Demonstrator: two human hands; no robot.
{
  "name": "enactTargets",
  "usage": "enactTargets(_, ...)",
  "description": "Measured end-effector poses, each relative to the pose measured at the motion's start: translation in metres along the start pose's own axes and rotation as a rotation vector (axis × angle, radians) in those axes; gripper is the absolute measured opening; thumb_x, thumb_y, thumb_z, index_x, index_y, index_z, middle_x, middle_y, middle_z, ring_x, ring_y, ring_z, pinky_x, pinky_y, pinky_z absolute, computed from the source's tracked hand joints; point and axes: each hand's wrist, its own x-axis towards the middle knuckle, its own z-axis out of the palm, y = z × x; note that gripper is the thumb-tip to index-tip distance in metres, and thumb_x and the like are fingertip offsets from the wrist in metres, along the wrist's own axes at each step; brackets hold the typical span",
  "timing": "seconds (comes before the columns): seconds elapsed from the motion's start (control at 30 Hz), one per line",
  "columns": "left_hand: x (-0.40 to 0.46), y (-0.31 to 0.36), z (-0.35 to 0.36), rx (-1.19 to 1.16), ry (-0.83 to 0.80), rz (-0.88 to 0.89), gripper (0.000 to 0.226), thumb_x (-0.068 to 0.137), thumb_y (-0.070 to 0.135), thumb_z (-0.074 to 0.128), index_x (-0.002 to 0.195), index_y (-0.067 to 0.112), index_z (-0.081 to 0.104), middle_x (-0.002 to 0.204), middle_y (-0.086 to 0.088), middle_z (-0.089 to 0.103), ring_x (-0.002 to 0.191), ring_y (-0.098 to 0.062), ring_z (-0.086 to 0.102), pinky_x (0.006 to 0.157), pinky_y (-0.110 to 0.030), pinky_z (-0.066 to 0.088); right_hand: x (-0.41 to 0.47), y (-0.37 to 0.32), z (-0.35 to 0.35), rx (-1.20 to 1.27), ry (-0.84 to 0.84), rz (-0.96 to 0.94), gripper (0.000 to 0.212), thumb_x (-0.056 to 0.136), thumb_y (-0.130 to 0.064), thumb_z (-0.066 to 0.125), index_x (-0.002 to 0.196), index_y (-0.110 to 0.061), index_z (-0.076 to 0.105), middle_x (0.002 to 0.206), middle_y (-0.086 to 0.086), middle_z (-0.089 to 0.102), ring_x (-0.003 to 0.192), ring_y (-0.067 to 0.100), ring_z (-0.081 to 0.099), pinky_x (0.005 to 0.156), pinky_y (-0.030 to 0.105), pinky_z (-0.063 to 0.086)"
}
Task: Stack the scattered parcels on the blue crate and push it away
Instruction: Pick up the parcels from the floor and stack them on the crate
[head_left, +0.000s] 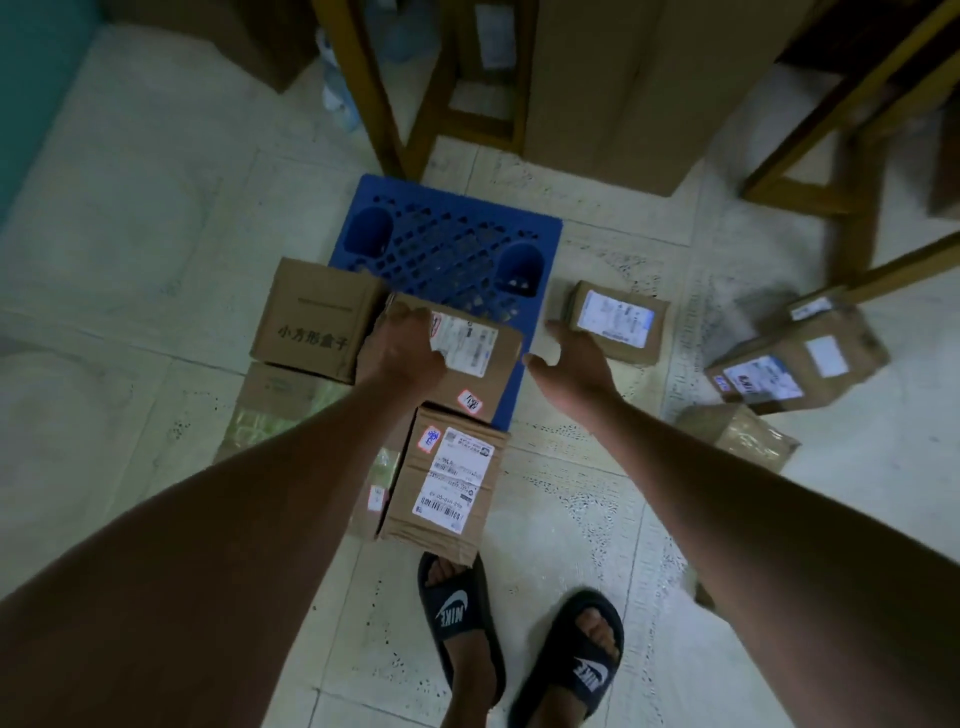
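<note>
The blue crate (447, 244) lies upside down on the tiled floor, its lattice bottom facing up. My left hand (402, 351) grips the left end of a labelled cardboard parcel (478, 364) that sits over the crate's near edge. My right hand (571, 358) hovers open just right of that parcel, fingers spread, holding nothing. A printed brown box (317, 322) stands at the crate's left. A small labelled parcel (618, 322) lies on the floor right of the crate. Another labelled parcel (447, 478) lies in front of my feet.
Two more parcels (800, 358) and a taped packet (737, 434) lie at the right. A flat box (270, 410) lies at the left. Wooden stool legs (384, 88) and a tall carton (623, 88) stand behind the crate; another wooden frame (852, 171) stands far right.
</note>
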Motion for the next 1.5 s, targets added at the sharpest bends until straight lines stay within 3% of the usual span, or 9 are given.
enactTargets(0.17, -0.002, 0.067, -0.065, -0.021, -0.021, 0.003, 0.013, 0.083, 0.012, 0.062, 0.076, 0.014, 0.051, 0.091, -0.010, 0.059, 0.084, -0.027, 0.062, 0.070, -0.037, 0.056, -0.030, -0.012, -0.095, 0.034, 0.068, 0.006, 0.057, 0.095, -0.035, 0.054, 0.147, -0.020, 0.037, 0.146, 0.009, 0.046, 0.129, 0.027, 0.049, 0.102, 0.033, 0.044)
enactTargets(0.3, -0.008, 0.153, -0.099, 0.010, -0.031, 0.087, 0.016, 0.094, 0.022, 0.051, 0.102, 0.010, 0.059, 0.098, -0.012, 0.061, 0.089, -0.030, 0.061, 0.070, -0.034, 0.049, -0.053, -0.014, -0.182, 0.133, 0.237, 0.047, 0.050, 0.095, -0.037, 0.054, 0.142, -0.022, 0.045, 0.141, 0.009, 0.053, 0.126, 0.026, 0.053, 0.103, 0.029, 0.042)
enactTargets(0.43, -0.026, 0.255, -0.104, 0.025, -0.023, 0.263, 0.024, 0.095, 0.019, 0.042, 0.092, 0.007, 0.062, 0.102, -0.015, 0.068, 0.091, -0.030, 0.062, 0.071, -0.030, 0.046, -0.083, 0.009, -0.250, 0.235, 0.363, 0.110, 0.045, 0.096, -0.038, 0.050, 0.138, -0.022, 0.048, 0.136, 0.009, 0.057, 0.122, 0.025, 0.055, 0.098, 0.028, 0.042)
enactTargets(0.6, -0.066, 0.360, -0.079, -0.015, -0.102, 0.404, 0.034, 0.092, 0.015, 0.040, 0.108, 0.007, 0.069, 0.113, -0.018, 0.068, 0.105, -0.033, 0.062, 0.090, -0.035, 0.051, -0.125, 0.074, -0.301, 0.341, 0.466, 0.260, 0.040, 0.097, -0.033, 0.050, 0.134, -0.020, 0.054, 0.136, 0.007, 0.058, 0.124, 0.026, 0.054, 0.101, 0.027, 0.040)
enactTargets(0.77, -0.097, 0.413, -0.034, -0.043, -0.197, 0.443, 0.033, 0.092, 0.018, 0.042, 0.111, 0.010, 0.069, 0.118, -0.013, 0.067, 0.111, -0.031, 0.060, 0.093, -0.034, 0.051, -0.168, 0.155, -0.319, 0.397, 0.565, 0.401, 0.035, 0.096, -0.031, 0.050, 0.128, -0.018, 0.060, 0.131, 0.007, 0.062, 0.124, 0.026, 0.054, 0.100, 0.024, 0.039)
enactTargets(1.13, -0.104, 0.382, 0.084, -0.089, -0.336, 0.290, 0.035, 0.094, 0.020, 0.048, 0.119, 0.004, 0.065, 0.123, -0.015, 0.065, 0.112, -0.032, 0.060, 0.094, -0.033, 0.050, -0.163, 0.266, -0.237, 0.561, 0.486, 0.605, 0.043, 0.098, -0.038, 0.045, 0.136, -0.020, 0.053, 0.142, 0.007, 0.052, 0.130, 0.028, 0.048, 0.107, 0.033, 0.038)
enactTargets(1.27, -0.097, 0.350, 0.140, -0.127, -0.472, 0.223, 0.025, 0.089, 0.021, 0.053, 0.092, 0.002, 0.070, 0.092, -0.012, 0.068, 0.090, -0.027, 0.063, 0.072, -0.033, 0.048, -0.148, 0.301, -0.189, 0.600, 0.451, 0.646, 0.042, 0.098, -0.035, 0.047, 0.136, -0.019, 0.053, 0.142, 0.007, 0.053, 0.130, 0.027, 0.048, 0.106, 0.032, 0.039)
enactTargets(1.37, -0.091, 0.316, 0.210, -0.212, -0.544, 0.098, 0.026, 0.070, 0.031, 0.053, 0.072, 0.010, 0.068, 0.090, -0.019, 0.073, 0.093, -0.035, 0.070, 0.086, -0.044, 0.058, -0.141, 0.340, -0.143, 0.586, 0.441, 0.697, 0.044, 0.098, -0.034, 0.047, 0.137, -0.016, 0.052, 0.142, 0.008, 0.053, 0.131, 0.027, 0.047, 0.109, 0.032, 0.036)
enactTargets(1.5, -0.104, 0.268, 0.310, -0.259, -0.662, -0.015, 0.016, 0.071, 0.027, 0.054, 0.068, 0.016, 0.065, 0.087, -0.017, 0.073, 0.093, -0.035, 0.070, 0.083, -0.040, 0.057, -0.132, 0.402, -0.071, 0.557, 0.425, 0.776, 0.048, 0.097, -0.035, 0.047, 0.138, -0.011, 0.049, 0.140, 0.011, 0.054, 0.128, 0.028, 0.050, 0.107, 0.032, 0.037)
